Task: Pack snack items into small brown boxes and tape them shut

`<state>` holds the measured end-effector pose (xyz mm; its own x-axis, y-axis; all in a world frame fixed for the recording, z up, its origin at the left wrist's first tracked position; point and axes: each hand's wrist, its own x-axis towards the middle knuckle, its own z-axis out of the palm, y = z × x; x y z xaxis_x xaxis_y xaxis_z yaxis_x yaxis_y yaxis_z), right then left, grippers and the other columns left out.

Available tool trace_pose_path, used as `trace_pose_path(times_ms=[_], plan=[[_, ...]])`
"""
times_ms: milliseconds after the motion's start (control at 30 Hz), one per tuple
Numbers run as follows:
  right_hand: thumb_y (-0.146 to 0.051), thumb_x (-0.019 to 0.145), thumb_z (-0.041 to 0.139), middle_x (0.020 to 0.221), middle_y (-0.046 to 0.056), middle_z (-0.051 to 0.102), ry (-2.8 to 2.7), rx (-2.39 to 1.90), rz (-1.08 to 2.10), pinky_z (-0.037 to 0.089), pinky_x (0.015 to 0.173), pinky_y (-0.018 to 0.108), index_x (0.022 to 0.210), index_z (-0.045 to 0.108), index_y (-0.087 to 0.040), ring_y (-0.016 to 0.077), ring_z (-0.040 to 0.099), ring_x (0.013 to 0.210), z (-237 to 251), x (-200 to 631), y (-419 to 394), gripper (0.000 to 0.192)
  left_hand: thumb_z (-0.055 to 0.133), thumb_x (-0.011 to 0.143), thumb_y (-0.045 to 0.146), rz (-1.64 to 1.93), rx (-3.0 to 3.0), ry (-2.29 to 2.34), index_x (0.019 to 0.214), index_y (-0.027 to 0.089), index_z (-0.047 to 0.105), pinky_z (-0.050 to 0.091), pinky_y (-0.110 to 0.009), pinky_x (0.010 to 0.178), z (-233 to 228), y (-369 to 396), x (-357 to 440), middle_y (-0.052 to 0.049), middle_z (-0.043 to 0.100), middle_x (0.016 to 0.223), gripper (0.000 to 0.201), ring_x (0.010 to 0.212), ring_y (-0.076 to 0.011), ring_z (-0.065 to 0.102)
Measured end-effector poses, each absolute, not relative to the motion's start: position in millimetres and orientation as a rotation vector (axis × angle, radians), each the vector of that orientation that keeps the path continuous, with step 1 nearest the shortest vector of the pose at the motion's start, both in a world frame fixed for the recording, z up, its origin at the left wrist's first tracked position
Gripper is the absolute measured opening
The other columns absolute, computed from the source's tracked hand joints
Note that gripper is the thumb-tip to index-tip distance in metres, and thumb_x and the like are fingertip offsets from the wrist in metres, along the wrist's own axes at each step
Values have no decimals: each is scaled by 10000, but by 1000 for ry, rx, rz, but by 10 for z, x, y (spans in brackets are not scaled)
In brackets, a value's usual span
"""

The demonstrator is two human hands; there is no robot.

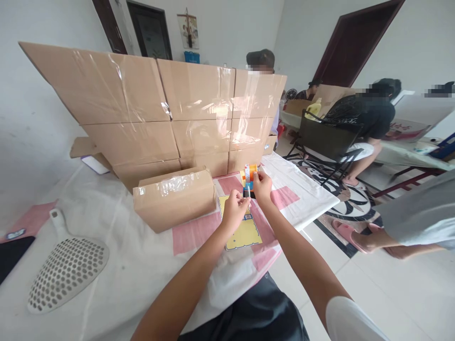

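My right hand point(262, 186) is closed in a pinch on the edge of a small, flat orange-and-blue piece point(253, 171) with a white patterned strip down its left side. It may be a card or packet; the kind is too small to tell. Just below and to the left, my left hand point(235, 208) pinches near a thin pale strip point(248, 190) at the piece's lower end. What sits between those fingertips is not clear. Under both hands lies a yellow sheet point(243, 234) with a wavy dark border, partly covered by my left hand.
A tall taped cardboard screen point(202, 99) stands behind a closed cardboard box point(174, 196). At left, a white perforated scoop point(69, 267) lies on the pink-and-white tablecloth point(142, 284), near a black flat object point(14, 255). Other people sit beyond; someone in pink slippers point(350, 236) is at right.
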<state>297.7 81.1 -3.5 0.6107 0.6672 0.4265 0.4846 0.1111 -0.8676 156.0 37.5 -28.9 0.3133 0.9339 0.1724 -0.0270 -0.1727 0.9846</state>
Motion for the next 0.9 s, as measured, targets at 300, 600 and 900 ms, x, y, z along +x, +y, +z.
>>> trace_pose_path(times_ms=[300, 600, 900], plan=[[-439, 825, 506, 594, -5, 563, -1002, -1515, 254, 356, 595, 295, 641, 544, -219, 163, 462, 589, -95, 2884, 782, 289, 642, 845, 409, 1063, 1429, 824, 826, 260, 323, 348, -231, 516, -283, 296, 1603, 23, 716, 703, 353, 576, -149, 629], [-472, 773, 529, 635, -3, 567, -891, -1444, 443, 413, 516, 269, 687, 590, -202, 152, 494, 590, -43, 2909, 764, 290, 677, 819, 424, 1087, 1345, 929, 811, 256, 307, 331, -226, 529, -409, 245, 1668, 43, 644, 691, 407, 620, -152, 636], [-467, 800, 532, 569, -21, 521, -890, -1454, 422, 391, 452, 246, 705, 620, -190, 130, 450, 520, -149, 3023, 937, 306, 645, 860, 413, 1106, 1443, 945, 795, 258, 310, 381, -237, 568, -451, 260, 1658, 57, 547, 666, 375, 669, -166, 644]])
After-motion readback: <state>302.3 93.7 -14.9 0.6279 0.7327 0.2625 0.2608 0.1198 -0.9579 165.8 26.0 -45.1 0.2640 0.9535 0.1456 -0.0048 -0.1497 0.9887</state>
